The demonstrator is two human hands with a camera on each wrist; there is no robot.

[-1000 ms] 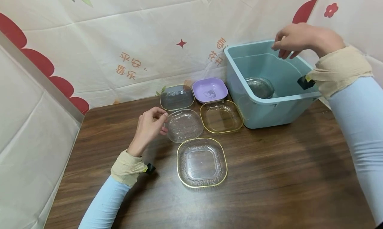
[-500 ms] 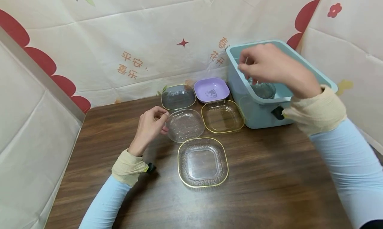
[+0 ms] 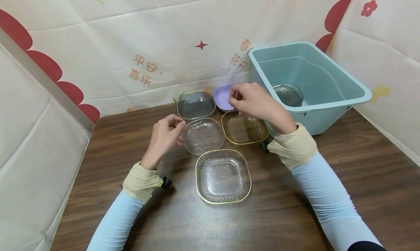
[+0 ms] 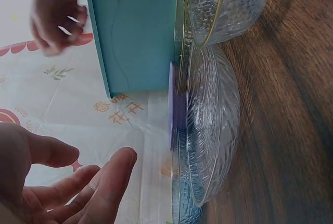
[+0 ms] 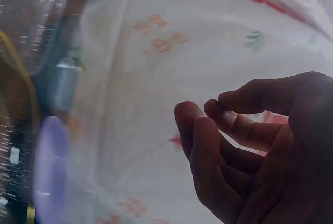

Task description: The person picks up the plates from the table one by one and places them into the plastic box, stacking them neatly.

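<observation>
My left hand [image 3: 165, 138] hovers at the left edge of a clear ribbed plate [image 3: 205, 136] in the head view. In the left wrist view its thumb and fingers stand apart, with nothing between them. The right hand [image 3: 257, 103], loosely curled and holding nothing, hangs above a purple dish [image 3: 221, 97] and an amber plate with a gold rim [image 3: 247, 132], hiding part of both. Behind the clear plate lies a grey-blue plate [image 3: 196, 105], also gold-rimmed. A clear square plate [image 3: 224, 176] with a gold rim is nearest the front.
A light blue bin [image 3: 321, 120] stands at the back right, beside the amber plate. Inside it lies a dark clear dish [image 3: 288, 94]. A printed cloth [image 3: 177, 43] hangs behind the wooden table [image 3: 279, 214] and along its sides.
The right hand has come down leftward from above the bin to over the purple dish and amber plate. The left hand has stayed beside the clear plate.
</observation>
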